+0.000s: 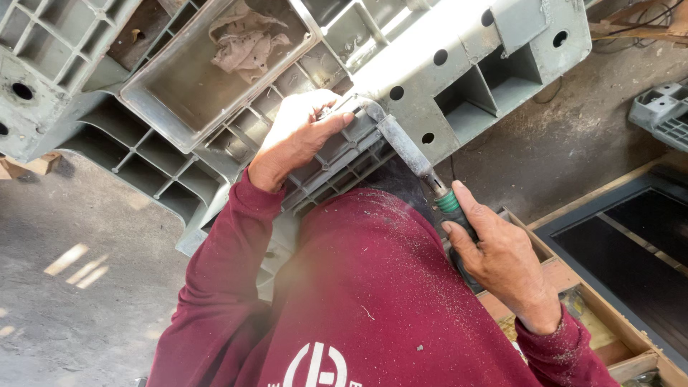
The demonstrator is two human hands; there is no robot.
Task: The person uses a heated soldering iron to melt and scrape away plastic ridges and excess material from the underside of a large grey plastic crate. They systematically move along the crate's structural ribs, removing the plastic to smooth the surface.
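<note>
Though gripped, chisel (405, 147) beyond rt hand (498, 254)

A rough grey concrete floor (79, 287) spreads below, dusty and stained, with bright slanted patches of sunlight (75, 264) near its left edge. At the right edge sits a shallow wooden-framed tray with dark panels (638, 244), and a small grey ribbed plastic piece (663, 111) lies on the floor above it.
</note>
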